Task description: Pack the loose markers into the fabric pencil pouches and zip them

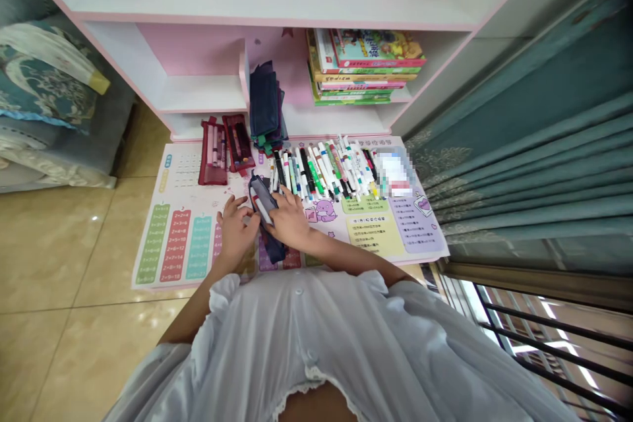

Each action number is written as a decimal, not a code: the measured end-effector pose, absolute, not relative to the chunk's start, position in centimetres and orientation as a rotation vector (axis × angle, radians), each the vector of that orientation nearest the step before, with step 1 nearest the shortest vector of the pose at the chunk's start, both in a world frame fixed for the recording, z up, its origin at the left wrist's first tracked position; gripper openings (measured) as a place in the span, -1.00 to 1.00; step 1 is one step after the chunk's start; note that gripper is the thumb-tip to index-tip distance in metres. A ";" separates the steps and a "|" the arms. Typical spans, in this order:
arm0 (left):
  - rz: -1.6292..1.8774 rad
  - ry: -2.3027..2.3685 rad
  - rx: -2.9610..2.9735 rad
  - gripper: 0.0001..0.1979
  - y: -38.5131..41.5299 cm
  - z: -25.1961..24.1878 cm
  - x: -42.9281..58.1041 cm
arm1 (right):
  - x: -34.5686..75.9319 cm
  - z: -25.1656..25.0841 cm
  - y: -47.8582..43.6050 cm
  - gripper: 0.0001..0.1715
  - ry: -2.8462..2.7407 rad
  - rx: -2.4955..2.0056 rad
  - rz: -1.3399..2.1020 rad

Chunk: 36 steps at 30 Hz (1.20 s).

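A dark blue pencil pouch lies on the desk mat in front of me, its top side open. Inside its opening a white marker and something red show. My left hand is at the pouch's left edge, thumb and forefinger pinched on it. From the right, my right hand grips the other edge, its fingers curled over the fabric and partly hiding it. Just beyond that hand, a row of loose markers with white, black and green bodies lies side by side.
Two dark red mesh pouches with pens in them lie at the left. A pile of dark blue pouches leans by the shelf divider. Stacked books fill the shelf's right part. A blurred patch covers an item right of the markers.
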<state>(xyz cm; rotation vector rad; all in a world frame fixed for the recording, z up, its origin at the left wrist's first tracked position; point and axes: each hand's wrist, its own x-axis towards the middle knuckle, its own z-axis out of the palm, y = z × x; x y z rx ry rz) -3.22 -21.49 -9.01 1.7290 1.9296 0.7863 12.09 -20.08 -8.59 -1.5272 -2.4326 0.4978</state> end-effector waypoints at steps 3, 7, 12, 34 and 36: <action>0.785 1.924 1.730 -0.83 -21.4 -9.2 -3.2 | 11.9 -8.8 -20.0 -0.77 -2.455 -1.562 0.487; 0.777 1.924 1.725 -0.85 -21.4 -9.2 -3.2 | 12.1 -8.9 -20.1 -0.76 -2.447 -1.533 0.480; 0.769 1.925 1.724 -0.83 -21.5 -9.1 -3.3 | 14.6 -8.3 -18.9 -0.81 -2.200 -1.473 0.381; 0.778 1.916 1.710 -0.83 -21.5 -8.9 -3.5 | 29.3 -9.1 -11.4 -0.78 -1.691 -2.216 -0.123; 0.772 1.918 1.705 -0.83 -21.5 -8.8 -3.5 | 29.4 -8.6 -11.3 -0.78 -1.749 -2.240 -0.123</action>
